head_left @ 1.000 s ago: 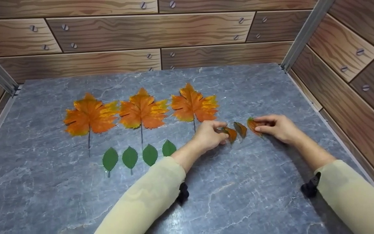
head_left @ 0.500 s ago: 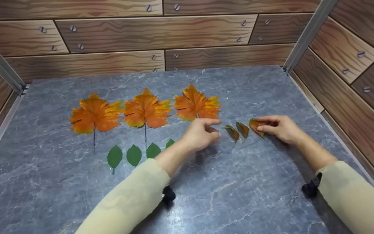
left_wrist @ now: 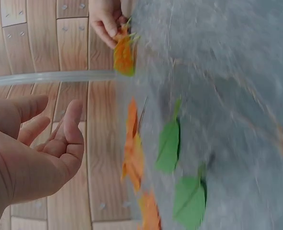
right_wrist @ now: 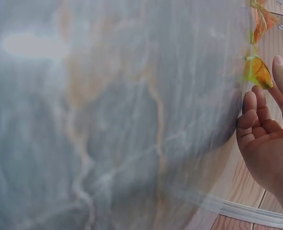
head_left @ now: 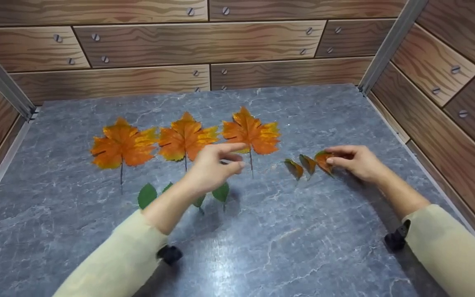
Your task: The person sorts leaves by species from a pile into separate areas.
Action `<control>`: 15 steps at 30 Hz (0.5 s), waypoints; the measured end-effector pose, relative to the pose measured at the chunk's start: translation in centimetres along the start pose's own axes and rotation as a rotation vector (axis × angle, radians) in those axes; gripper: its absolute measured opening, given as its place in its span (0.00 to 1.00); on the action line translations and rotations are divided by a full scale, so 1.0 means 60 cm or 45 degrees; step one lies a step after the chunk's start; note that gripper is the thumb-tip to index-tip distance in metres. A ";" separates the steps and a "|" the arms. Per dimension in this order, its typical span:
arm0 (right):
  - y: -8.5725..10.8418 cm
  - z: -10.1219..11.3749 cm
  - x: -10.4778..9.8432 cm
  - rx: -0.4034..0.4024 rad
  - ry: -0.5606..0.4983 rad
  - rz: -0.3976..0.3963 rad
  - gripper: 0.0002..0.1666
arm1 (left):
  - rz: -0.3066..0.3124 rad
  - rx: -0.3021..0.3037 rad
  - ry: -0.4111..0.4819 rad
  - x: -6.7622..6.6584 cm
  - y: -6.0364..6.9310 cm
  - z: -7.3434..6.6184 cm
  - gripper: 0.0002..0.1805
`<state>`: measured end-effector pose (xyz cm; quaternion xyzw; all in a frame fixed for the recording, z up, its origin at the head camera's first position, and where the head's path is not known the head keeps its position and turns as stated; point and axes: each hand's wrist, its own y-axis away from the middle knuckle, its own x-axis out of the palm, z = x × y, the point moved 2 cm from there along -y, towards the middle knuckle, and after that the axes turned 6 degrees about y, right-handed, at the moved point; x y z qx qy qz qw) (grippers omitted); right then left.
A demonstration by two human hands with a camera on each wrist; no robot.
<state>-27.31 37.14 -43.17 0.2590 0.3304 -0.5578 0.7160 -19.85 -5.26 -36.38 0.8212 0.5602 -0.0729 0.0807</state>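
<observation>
My right hand [head_left: 357, 163] holds the right edge of a small orange-and-green leaf [head_left: 322, 162] between thumb and forefinger on the grey table. Two similar curled leaves, a middle one [head_left: 307, 164] and a left one [head_left: 294, 168], lie just left of it. Over the table, my left hand [head_left: 210, 169] is raised with thumb and forefinger apart, holding nothing; the left wrist view shows its fingers loosely bent. Beneath that forearm lie several green leaves [head_left: 147, 196], partly hidden. In the right wrist view, the thumb of my right hand [right_wrist: 268, 129] is beside a yellow-orange leaf [right_wrist: 260, 73].
Three large orange maple leaves, left [head_left: 123, 144], middle [head_left: 184, 138] and right [head_left: 249, 131], lie in a row farther back, stems toward me. Wood-patterned panels [head_left: 204, 43] wall the grey marbled table [head_left: 303, 239] at the back and sides.
My left hand has let go of the leftmost small leaf and moved left, over the green leaves. My right hand stays at the rightmost small leaf, which has shifted slightly left toward its neighbour.
</observation>
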 end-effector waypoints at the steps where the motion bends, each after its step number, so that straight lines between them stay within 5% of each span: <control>1: 0.000 0.003 -0.001 -0.002 0.007 -0.009 0.28 | -0.018 0.011 -0.017 -0.011 0.007 0.000 0.27; 7: 0.012 0.045 -0.010 -0.055 0.117 -0.151 0.29 | -0.189 0.100 -0.198 -0.087 0.057 0.012 0.29; 12: 0.030 0.107 0.006 -0.167 0.303 -0.289 0.34 | -0.340 0.082 -0.545 -0.146 0.103 0.028 0.35; 15: 0.044 0.146 0.029 -0.183 0.405 -0.294 0.40 | -0.392 0.075 -0.765 -0.163 0.124 0.037 0.41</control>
